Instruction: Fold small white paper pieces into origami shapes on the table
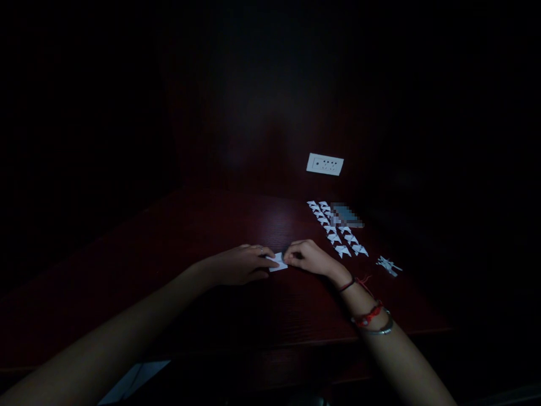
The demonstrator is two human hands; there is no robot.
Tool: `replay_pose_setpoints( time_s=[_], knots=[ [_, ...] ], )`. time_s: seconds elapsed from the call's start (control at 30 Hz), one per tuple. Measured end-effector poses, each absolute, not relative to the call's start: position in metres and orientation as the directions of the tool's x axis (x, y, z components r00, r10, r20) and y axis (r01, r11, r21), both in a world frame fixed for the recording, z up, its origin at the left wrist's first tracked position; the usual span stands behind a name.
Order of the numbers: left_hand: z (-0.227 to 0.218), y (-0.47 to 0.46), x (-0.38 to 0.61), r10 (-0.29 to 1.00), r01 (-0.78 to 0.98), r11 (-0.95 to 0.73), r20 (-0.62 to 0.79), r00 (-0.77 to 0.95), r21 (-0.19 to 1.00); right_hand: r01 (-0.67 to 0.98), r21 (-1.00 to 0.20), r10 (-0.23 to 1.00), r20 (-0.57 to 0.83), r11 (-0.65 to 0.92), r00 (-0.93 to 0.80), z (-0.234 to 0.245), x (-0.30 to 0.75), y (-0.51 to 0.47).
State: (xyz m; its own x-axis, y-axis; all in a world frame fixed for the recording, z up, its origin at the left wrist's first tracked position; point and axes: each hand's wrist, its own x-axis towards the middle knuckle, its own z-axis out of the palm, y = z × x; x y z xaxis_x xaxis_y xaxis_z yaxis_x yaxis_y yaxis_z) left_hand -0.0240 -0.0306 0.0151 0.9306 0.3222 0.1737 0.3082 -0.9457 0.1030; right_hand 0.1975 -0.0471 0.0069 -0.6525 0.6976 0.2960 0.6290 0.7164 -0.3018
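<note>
Evidently both hands are at work on one sm. white paper (279, 268), flat on the table (236, 321) near its front edge, approx. mid-view. L hand (240, 266): palm down, fingers somewhat spread, tips resting on the paper's left part; ring (261, 250) noted on one finger. R hand (311, 257): fingers curled, thumb and index drawn close tog. at the paper's right edge; cannot tell if they pinch it or merely press. R wrist/forearm, in order: dark cord (347, 285) w/ loose red ends, red band (367, 317), silver bangle (382, 331). L forearm bare. Beyond R hand, two rows of sm. white folded pcs (333, 239), pointed shapes, laid one behind another and running away toward the wall (236, 152). Alongside the far end of the right-hand row: flat item (349, 215), pixelated, ID n/a. To the right of the rows, nearer the front, loose heap of thin white strips (387, 265), lying crosswise. Table surface dark red, glossy, w/ faint reflection behind the hands. On the wall above the rows: white socket plate (324, 164), slightly tilted in view. Below the front edge, under L forearm, pale sheet-like item (135, 380), partly hidden. Lighting poor; outer areas v. dark.
</note>
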Motion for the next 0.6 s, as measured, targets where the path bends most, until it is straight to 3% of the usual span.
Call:
replay_pose_setpoints(
  time_s=[0.13,0.27,0.6],
  knots=[
    [0.013,-0.031,-0.02,0.266,0.261,-0.964,0.203,0.942,0.052,0.617,-0.297,0.684,0.275,0.729,-0.676,0.008,0.198,-0.048],
    [0.013,-0.034,-0.017,0.271,0.26,-0.962,0.181,0.945,0.081,0.633,-0.32,0.708,0.268,0.705,-0.653,0.008,0.196,-0.047],
    [0.011,-0.039,-0.013,0.291,0.286,-0.957,0.184,0.939,0.054,0.754,-0.477,0.889,0.172,0.452,-0.424,0.003,0.192,-0.046]
  ],
)
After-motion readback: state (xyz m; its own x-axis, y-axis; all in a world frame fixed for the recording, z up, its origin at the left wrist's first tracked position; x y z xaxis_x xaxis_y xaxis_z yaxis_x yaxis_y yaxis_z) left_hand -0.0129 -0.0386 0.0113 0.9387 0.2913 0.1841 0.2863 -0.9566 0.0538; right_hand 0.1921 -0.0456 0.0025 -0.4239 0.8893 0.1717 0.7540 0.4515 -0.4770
